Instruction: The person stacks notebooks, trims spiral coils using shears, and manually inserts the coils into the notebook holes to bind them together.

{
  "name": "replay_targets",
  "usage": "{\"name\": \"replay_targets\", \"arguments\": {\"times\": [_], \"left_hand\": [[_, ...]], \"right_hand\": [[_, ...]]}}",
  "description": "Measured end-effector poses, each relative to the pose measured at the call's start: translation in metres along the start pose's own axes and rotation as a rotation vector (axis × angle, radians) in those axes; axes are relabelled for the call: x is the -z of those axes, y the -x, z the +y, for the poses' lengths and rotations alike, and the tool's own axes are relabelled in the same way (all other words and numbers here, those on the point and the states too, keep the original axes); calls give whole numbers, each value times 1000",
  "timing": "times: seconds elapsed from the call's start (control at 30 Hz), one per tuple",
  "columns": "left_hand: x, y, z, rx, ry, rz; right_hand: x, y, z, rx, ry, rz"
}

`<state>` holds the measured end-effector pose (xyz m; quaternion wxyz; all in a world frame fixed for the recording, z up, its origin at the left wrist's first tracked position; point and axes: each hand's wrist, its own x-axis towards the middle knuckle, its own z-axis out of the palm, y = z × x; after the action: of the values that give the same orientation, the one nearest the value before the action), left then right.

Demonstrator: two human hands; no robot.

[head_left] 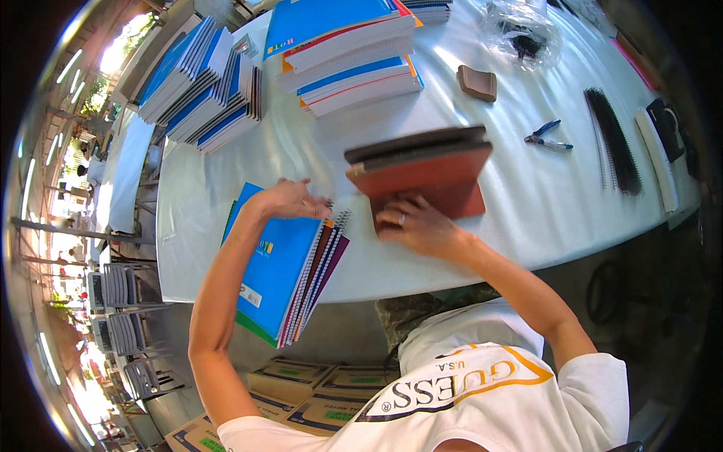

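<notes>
A stack of spiral notebooks (280, 252) with a blue top cover lies at the near left, overhanging the table's front edge. Over its far right corner, by the wire coils, my left hand (288, 200) spreads its fingers, slightly blurred. To the right stands a reddish-brown, board-like block (425, 169) with a black top, on a flat base. Against its near side my right hand (423, 226), wearing a ring, rests with fingers apart and a little bent. I cannot see whether the fingertips hold anything there.
Behind stand piles of books with blue covers (354, 68) and spiral-bound notebooks (203, 87). Rightward are a brown block (477, 83), pliers (548, 137), black wire coils (614, 143) and a clear plastic bag (523, 38). Cardboard boxes (290, 380) sit below the table.
</notes>
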<state>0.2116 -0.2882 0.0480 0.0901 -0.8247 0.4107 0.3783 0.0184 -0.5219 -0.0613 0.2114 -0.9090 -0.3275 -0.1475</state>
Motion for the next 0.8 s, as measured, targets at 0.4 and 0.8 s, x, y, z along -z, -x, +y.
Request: {"name": "replay_targets", "arguments": {"times": [0.4, 0.8], "left_hand": [[-25, 16, 21, -48, 332, 14], [-42, 12, 24, 14, 108, 105]], "right_hand": [[-45, -30, -53, 43, -62, 154], [158, 177, 159, -815, 563, 94]]}}
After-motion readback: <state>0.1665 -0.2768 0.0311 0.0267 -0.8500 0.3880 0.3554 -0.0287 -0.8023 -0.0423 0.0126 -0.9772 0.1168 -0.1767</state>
